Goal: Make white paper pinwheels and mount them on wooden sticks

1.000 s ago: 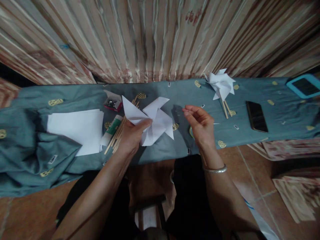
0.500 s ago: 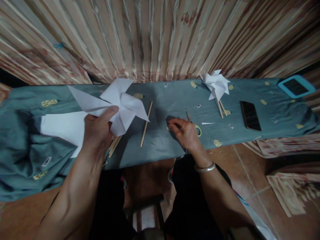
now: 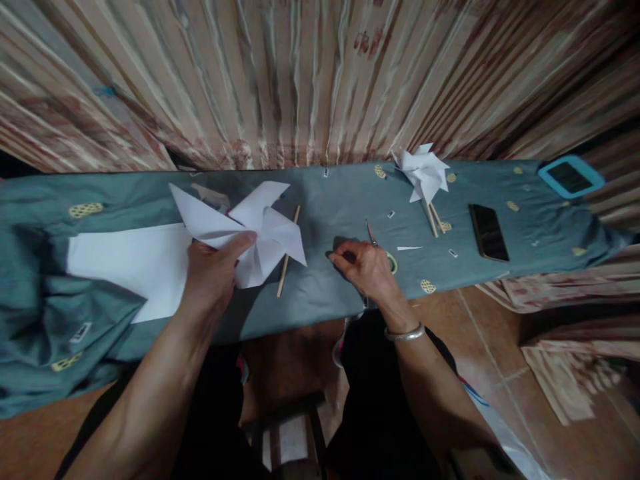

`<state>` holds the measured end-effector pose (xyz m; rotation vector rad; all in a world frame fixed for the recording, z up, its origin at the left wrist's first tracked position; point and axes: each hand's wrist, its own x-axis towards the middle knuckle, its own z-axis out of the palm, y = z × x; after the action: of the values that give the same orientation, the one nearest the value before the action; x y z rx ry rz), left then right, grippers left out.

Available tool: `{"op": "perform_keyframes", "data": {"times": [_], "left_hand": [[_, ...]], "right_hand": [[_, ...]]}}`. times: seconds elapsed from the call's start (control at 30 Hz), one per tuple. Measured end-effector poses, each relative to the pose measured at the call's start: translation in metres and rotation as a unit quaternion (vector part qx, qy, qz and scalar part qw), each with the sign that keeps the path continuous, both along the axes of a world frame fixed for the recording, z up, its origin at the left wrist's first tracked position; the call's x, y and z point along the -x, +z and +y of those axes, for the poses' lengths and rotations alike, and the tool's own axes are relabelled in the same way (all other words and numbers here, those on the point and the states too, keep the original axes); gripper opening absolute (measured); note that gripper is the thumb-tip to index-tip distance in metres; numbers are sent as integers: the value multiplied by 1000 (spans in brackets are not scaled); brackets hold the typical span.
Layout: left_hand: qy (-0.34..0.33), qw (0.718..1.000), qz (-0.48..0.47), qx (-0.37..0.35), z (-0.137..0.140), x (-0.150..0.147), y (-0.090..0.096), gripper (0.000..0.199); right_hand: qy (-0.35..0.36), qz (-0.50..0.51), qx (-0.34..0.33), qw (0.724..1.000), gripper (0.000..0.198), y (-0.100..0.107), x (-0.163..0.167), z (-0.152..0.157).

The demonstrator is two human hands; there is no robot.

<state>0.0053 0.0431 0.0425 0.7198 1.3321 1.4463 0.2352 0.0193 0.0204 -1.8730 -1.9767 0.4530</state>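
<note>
My left hand (image 3: 213,273) grips a white paper pinwheel (image 3: 273,230), its thumb pressed on the middle where the folded points meet. Behind the pinwheel a thin wooden stick (image 3: 283,277) lies on the cloth, partly covered by a blade. My right hand (image 3: 367,267) rests low over the cloth, thumb and fingertips pinched together; whatever they hold, if anything, is too small to make out. Just beside that hand lie scissors (image 3: 371,231) with a green handle, partly hidden by it.
A stack of white paper (image 3: 130,260) lies left on the grey-green cloth (image 3: 330,200). Finished pinwheels (image 3: 424,170) on sticks lie at the back right, near a paper sliver (image 3: 410,248), a black phone (image 3: 489,232) and a blue-framed tablet (image 3: 573,177). Curtains (image 3: 280,80) hang behind.
My left hand has moved the pinwheel to the right and slightly nearer me, over the single stick. My right hand stays pinched in about the same place. The view has shifted slightly.
</note>
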Motion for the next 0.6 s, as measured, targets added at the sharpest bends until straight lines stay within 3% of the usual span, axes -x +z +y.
{"op": "perform_keyframes", "data": {"times": [0.27,0.5,0.6], "left_hand": [[-40,999,9,24,-4,-11,-9,21],[-52,998,-22,23,-5,-15,-8,24],[-57,998,-27,27,-4,-16,-10,24]], "right_hand": [[77,-66,-42,994,16,-6,-1,-4],[71,-98,-50,991,21,-6,10,-11],[43,-57,-57,996,20,-5,8,-9]]}}
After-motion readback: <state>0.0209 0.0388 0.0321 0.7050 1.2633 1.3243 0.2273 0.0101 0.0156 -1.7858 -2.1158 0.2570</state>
